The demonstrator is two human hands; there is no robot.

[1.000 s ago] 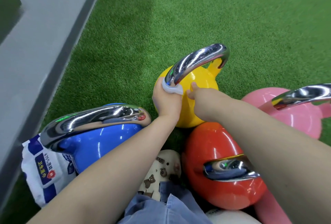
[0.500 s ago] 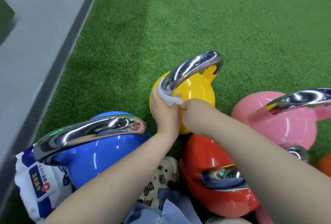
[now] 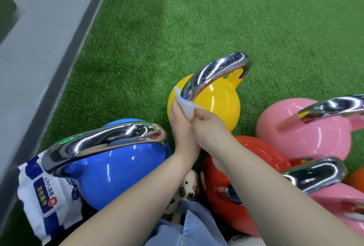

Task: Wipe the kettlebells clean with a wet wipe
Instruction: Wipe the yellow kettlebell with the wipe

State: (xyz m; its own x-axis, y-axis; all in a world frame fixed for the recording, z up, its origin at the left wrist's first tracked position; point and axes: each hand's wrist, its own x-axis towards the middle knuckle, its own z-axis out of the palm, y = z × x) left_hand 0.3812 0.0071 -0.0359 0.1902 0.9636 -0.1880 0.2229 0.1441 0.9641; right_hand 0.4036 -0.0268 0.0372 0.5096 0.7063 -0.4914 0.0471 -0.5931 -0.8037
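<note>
1. Covering most of the view, green turf [image 3: 216,19] runs out ahead, bordered on the left by a grey ledge [image 3: 45,35] that slants from lower left to upper right.
2. Six kettlebells show, at least in part: a blue kettlebell [image 3: 118,173] at lower left, a red kettlebell [image 3: 254,167] under the right forearm, a pink kettlebell [image 3: 307,127] to the right, a second pink one [image 3: 338,206] at the lower right edge, a sliver of an orange one [image 3: 356,178], and the yellow kettlebell [image 3: 218,104] furthest forward in the middle, standing on the turf.
3. One blue-and-white wipe packet [image 3: 47,196] lies beside the ledge, partly hidden behind the blue kettlebell.
4. The yellow kettlebell's chrome handle [image 3: 216,72] has its long axis running from lower left to upper right.
5. The left hand [image 3: 181,123] and right hand [image 3: 208,127] touch each other in front of the yellow kettlebell, blocking its near side.
6. One white wet wipe [image 3: 187,106] sits at the near foot of that handle; left fingers curl around it and right fingertips pinch its lower edge.
</note>
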